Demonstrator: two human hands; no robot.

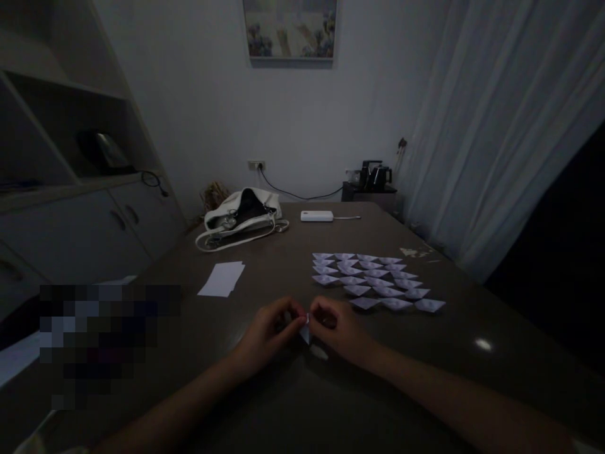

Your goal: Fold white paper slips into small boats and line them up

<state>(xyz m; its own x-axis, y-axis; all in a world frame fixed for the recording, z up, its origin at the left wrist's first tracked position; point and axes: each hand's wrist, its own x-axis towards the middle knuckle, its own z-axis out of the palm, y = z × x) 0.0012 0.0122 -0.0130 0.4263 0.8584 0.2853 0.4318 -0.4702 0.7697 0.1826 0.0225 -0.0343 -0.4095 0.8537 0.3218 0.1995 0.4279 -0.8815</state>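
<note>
Both hands meet low over the dark table (pixel 283 403), pinching one small folded piece of pale paper (pixel 305 330) between them. My left hand (pixel 267 331) grips its left side with closed fingers. My right hand (pixel 338 328) pinches its right side. A pale reflection or scrap (pixel 319 352) lies on the table just under the hands. Several finished folded paper boats (pixel 375 280) lie in rows just beyond my right hand.
A small stack of white paper sheets (pixel 221 278) lies to the left. Further back sit a white handbag (pixel 241 217) and a white power bank (pixel 316 215) with a cable. A kettle (pixel 375 175) stands on a side stand. Cabinets stand left, curtains right.
</note>
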